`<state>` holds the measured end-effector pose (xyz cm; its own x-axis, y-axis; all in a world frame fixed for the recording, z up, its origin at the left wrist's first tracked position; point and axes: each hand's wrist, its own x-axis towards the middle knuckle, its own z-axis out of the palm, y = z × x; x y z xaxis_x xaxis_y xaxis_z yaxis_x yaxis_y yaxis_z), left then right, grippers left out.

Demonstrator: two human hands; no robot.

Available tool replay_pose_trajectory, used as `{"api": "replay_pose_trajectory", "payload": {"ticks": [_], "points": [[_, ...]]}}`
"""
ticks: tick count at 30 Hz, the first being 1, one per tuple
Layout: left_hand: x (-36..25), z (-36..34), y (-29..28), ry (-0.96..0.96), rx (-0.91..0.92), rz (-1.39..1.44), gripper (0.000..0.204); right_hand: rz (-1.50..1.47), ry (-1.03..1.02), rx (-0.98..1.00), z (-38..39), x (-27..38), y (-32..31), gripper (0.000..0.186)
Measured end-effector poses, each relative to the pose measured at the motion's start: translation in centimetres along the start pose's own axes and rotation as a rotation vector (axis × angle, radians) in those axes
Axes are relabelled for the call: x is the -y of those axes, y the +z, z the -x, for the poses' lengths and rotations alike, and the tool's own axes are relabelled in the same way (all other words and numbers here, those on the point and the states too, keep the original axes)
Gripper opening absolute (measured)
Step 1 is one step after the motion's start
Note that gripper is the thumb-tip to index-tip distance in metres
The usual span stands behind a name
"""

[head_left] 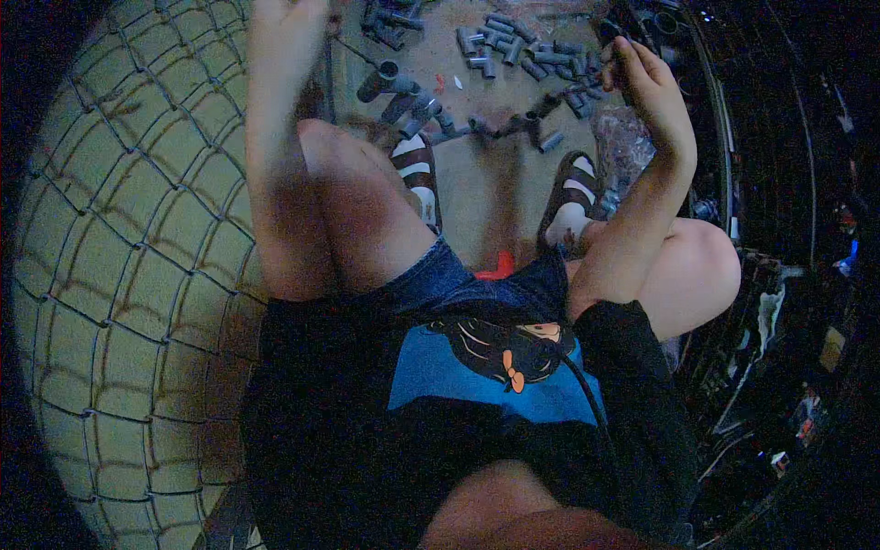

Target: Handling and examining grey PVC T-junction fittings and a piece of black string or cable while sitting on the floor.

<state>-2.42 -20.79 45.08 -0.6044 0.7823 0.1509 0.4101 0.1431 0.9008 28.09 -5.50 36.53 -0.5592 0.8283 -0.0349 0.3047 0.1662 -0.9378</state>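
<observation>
My left hand (291, 11) reaches up to the top edge of the view, where it is blurred and mostly cut off, so its fingers do not show. My right hand (649, 84) is raised at the upper right with its fingers curled in. What they hold, if anything, is hidden. Just beyond those fingertips is a dark round pipe opening (609, 33). Small grey tee pipe fittings (500, 38) lie in a loose heap on the floor between my hands. Larger grey pipe fittings (390, 82) lie nearer my left forearm.
A chain-link fence (137, 266) runs along my left side. My feet in dark strapped sandals (573, 188) rest on the floor (495, 197) near the fittings. A clear plastic bag (625, 137) lies beside my right foot. Dark clutter (779, 348) lines the right side.
</observation>
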Motion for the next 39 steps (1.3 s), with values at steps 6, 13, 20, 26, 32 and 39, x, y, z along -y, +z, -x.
{"api": "replay_pose_trajectory", "payload": {"ticks": [6, 13, 20, 26, 32, 39], "points": [[1.7, 0.0, 1.4, 0.043, 0.295, -0.371, 0.029, -0.542, 0.136, -0.26, 5.5, 3.6, 1.5, 0.03], [1.8, 0.8, 3.9, 0.049, 0.61, 0.102, 0.032, 0.505, 0.371, -0.225, 6.3, -6.0, 2.3, 0.049], [0.6, 0.6, 1.6, 0.03, 0.55, 0.141, 0.033, 0.592, 0.809, 0.101, 6.6, -14.6, 3.0, 0.042], [0.1, 0.6, 1.4, -0.029, 0.655, 0.236, 0.03, 0.725, 1.075, 0.27, 6.1, -21.5, 2.8, 0.046], [0.9, 1.5, 3.8, 0.128, 0.962, 0.019, 0.032, 0.611, 1.307, 0.362, 6.1, -24.7, 2.6, 0.062], [2.1, 2.3, 5.7, 0.323, 0.897, -0.158, 0.027, -0.081, -0.247, 0.067, 4.8, -5.8, 8.0, 0.05]]}}
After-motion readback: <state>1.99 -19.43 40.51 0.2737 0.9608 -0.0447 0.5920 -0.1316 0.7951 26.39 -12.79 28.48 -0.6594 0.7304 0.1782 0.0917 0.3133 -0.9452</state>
